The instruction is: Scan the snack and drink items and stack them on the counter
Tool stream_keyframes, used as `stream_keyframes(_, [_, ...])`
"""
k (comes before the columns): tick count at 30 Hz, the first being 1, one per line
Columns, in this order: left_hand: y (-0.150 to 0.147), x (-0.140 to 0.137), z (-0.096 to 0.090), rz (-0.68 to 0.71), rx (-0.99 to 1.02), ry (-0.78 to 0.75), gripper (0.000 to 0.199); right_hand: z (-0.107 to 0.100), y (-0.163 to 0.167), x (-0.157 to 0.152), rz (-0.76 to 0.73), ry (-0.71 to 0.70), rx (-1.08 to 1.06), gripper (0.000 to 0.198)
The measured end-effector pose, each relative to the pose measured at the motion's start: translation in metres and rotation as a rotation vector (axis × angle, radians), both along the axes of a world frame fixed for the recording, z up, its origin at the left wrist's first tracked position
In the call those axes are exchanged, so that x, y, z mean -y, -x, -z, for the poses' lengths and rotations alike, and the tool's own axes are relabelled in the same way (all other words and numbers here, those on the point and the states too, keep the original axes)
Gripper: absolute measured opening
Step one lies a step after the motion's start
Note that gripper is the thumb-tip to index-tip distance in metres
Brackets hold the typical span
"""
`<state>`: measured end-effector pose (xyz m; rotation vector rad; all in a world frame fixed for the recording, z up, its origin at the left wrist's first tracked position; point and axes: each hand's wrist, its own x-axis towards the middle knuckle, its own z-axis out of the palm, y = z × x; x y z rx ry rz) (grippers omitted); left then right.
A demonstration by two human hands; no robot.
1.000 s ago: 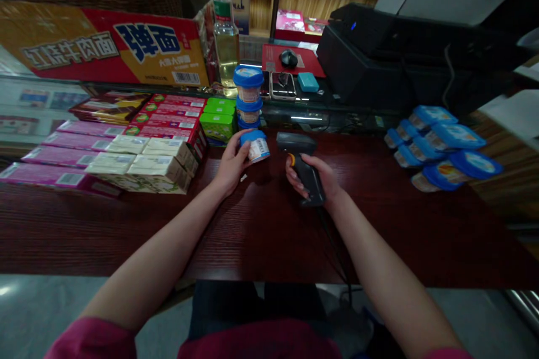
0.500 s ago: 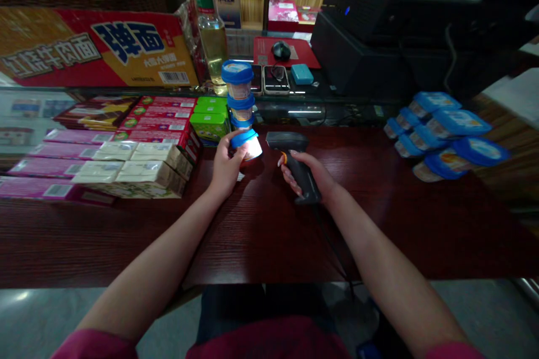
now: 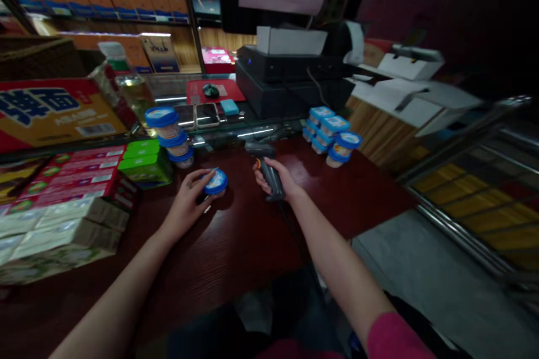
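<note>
My left hand [image 3: 190, 197] has its fingers and thumb around the left side of a small round tub [image 3: 216, 182] with a blue lid. That tub is low over the dark red tabletop, lid facing up; I cannot tell whether it touches the wood. Wrapped in my right hand [image 3: 274, 176] is a black barcode scanner [image 3: 273, 179] with an orange trigger, its head turned to the left. A stack of similar blue-lidded tubs [image 3: 177, 145] stands beyond my left hand. More blue-lidded tubs [image 3: 342, 145] are grouped at the right, beside stacked rectangular blue-lidded ones [image 3: 324, 129].
Green boxes [image 3: 147, 164], red boxes [image 3: 80, 171] and pale cartons [image 3: 69, 230] line the left. Behind are a bottle [image 3: 133, 92], a noodle carton [image 3: 54, 109], phones [image 3: 206, 115] and a black machine [image 3: 286, 87]. A metal rail [image 3: 455, 235] runs along the right.
My view has swung to the right. The tub in my left hand is now lid-up, and the bright light on its side is gone. My right hand still grips the scanner.
</note>
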<state>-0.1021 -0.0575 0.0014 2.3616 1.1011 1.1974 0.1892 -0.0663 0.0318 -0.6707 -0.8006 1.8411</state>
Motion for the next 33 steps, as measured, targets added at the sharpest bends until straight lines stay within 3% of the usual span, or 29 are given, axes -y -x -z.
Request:
stream_keyframes(5, [-0.036, 0.005, 0.000, 0.067, 0.003, -0.071, 0.047, 0.012, -0.080, 0.051, 0.103, -0.032, 0.034, 0.035])
stream_keyframes(10, [-0.134, 0.017, -0.012, 0.246, -0.005, -0.046, 0.042, 0.016, -0.148, 0.101, 0.329, -0.091, 0.061, 0.037])
stream_keyframes(13, [-0.210, 0.017, -0.035, 0.308, 0.073, -0.082, 0.042, 0.015, -0.180, 0.112, 0.540, -0.095, 0.021, 0.034])
stream_keyframes(17, [-0.303, 0.004, -0.082, 0.297, 0.228, -0.168, 0.043, 0.016, -0.208, 0.108, 0.807, -0.025, -0.101, 0.031])
stream_keyframes(21, [-0.370, -0.015, -0.112, 0.258, 0.237, -0.146, 0.042, 0.021, -0.214, 0.101, 0.898, 0.047, -0.179, 0.032])
stream_keyframes(25, [-0.399, -0.025, -0.113, 0.160, 0.108, -0.111, 0.041, 0.025, -0.210, 0.100, 0.866, 0.027, -0.167, 0.033])
stream_keyframes(33, [-0.406, -0.023, -0.102, 0.070, 0.043, -0.122, 0.040, 0.024, -0.210, 0.100, 0.846, 0.029, -0.202, 0.029])
